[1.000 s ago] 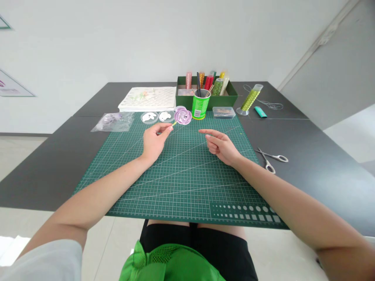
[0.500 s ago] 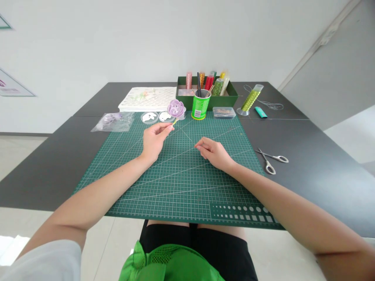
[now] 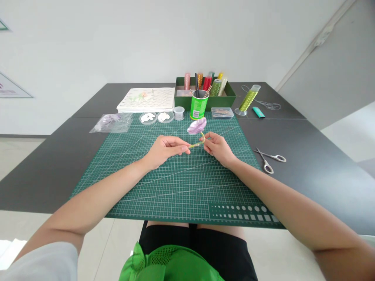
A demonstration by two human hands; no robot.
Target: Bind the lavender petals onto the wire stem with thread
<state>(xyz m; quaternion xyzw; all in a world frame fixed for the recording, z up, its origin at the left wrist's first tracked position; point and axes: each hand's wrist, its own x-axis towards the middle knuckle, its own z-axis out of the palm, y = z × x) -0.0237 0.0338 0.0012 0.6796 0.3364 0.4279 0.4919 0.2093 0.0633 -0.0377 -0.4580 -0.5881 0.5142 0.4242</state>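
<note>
A purple artificial flower (image 3: 197, 126) is held above the green cutting mat (image 3: 175, 187), its thin green stem bent in a curve under the bloom. The lower end of the stem is pinched between thumb and fingers of my left hand (image 3: 166, 151). At the bend, just right of the bloom, my right hand (image 3: 218, 149) has its fingers closed on the stem. The bloom is tipped so that its side faces me.
Two shallow dishes of white pieces (image 3: 148, 118), a small clear tub (image 3: 179, 113), a green can of sticks (image 3: 199, 105) and a flat clear box (image 3: 222, 113) line the mat's back. Scissors (image 3: 268, 160) lie at right; a green thread spool (image 3: 249, 98) stands behind. A plastic bag (image 3: 113, 122) lies left.
My left hand has brought the flower right and lower, towards my right hand. The bloom has tipped from facing me to side-on, the stem shows a bend, and my right hand has taken hold there.
</note>
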